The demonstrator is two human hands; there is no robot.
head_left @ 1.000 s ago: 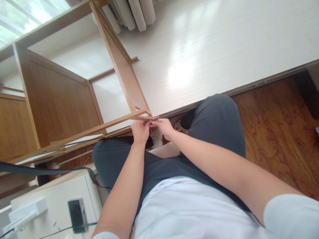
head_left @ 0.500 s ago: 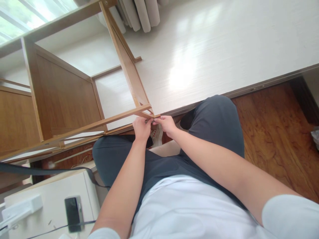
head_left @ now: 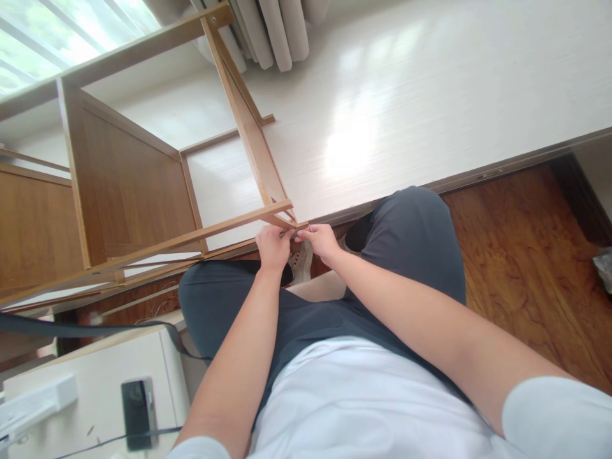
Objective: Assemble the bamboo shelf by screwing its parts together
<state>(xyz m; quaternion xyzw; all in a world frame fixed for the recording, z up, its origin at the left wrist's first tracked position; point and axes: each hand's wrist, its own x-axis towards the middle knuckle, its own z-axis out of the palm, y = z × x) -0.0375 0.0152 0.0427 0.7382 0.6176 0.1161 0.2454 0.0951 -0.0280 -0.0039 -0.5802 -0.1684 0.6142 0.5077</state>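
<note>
Seated, we look down past our white shirt and dark trousers to both hands meeting at the near corner of a wooden shelf frame (head_left: pixel 143 191) that lies tipped on the floor in front of our knees. Our left hand (head_left: pixel 272 247) curls closed against the end of the thin wooden rail (head_left: pixel 191 239), and our right hand (head_left: pixel 321 241) pinches a small metal piece (head_left: pixel 310 227) just at the corner joint; it is too small to tell whether it is a screw or a key. Both sets of fingers are drawn tight, thumbs pressed to fingertips. To do this well, we judge the left hand should brace the rail steady while the right keeps the metal piece square to the joint and turns in short, even twists. Room is tight: our thighs sit just under the hands, and the frame's upright slants away directly ahead. To the right lies open white floor (head_left: pixel 406 115), then dark wood flooring (head_left: pixel 526 255). At lower left a white cabinet (head_left: pixel 95 395) carries a dark phone (head_left: pixel 138 413) and a cable.
</note>
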